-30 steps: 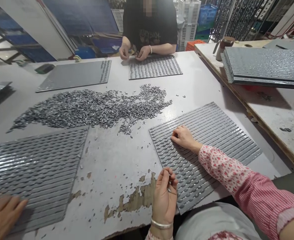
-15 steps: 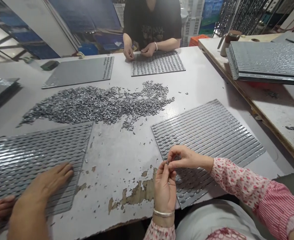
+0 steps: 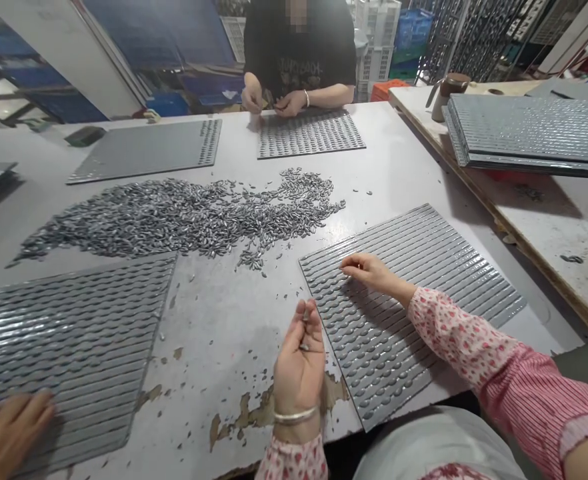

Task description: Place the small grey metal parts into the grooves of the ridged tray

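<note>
My left hand (image 3: 300,367) is turned palm up beside the near-left edge of a grey ridged board (image 3: 454,267), its fingers partly curled. Small silver-grey oval pieces (image 3: 304,347) lie in the palm and between the fingers. Over the board's left part, my right hand (image 3: 367,272) has thumb and forefinger pinched close to its surface. What that pinch holds is hidden or too small to see. Rows of oval bumps cover the board's left side, while straight ridges run across the remainder.
A large pile of oval pieces (image 3: 199,217) spreads across the white table (image 3: 224,320). At left, another person's hand (image 3: 14,427) rests on a second ridged board (image 3: 99,347). Opposite, a person's hands (image 3: 289,103) work above a board (image 3: 311,137). Stacked boards (image 3: 529,130) stand on the right-hand table.
My hands have parted. The right moved up over the board in a pinch; the left shifted left and lower, its palm now showing pieces. The neighbour's hand slid left and nearer.
</note>
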Demonstrator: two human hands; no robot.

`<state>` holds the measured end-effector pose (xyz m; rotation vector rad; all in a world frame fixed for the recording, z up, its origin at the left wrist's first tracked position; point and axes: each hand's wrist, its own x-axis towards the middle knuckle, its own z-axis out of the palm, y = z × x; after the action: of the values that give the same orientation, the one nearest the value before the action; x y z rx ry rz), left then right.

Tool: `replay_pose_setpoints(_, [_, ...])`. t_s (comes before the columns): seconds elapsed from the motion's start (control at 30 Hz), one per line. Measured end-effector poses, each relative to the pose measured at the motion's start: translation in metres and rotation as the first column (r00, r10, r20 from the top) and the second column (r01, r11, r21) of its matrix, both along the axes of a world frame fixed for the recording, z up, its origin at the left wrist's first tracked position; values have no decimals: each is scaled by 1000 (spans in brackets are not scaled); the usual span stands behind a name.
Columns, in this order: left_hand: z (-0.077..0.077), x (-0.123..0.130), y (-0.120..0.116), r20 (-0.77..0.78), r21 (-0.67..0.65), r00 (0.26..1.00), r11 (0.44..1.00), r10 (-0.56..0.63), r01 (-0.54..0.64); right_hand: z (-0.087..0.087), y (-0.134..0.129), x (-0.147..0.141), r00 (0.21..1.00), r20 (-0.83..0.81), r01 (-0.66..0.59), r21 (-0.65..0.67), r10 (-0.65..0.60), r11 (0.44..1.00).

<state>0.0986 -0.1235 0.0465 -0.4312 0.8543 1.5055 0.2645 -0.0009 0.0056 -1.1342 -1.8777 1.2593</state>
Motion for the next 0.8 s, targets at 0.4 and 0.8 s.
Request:
replay_pose_setpoints(0.4, [-46, -12, 50, -267, 165, 955, 971, -125, 174, -7, 21, -8, 853, 522, -164, 264, 2, 950])
replay_pose_setpoints(0.8, [-51, -6, 41, -373, 204, 855, 867, -360, 455, 7, 2, -22, 986, -28, -165, -71, 163, 984])
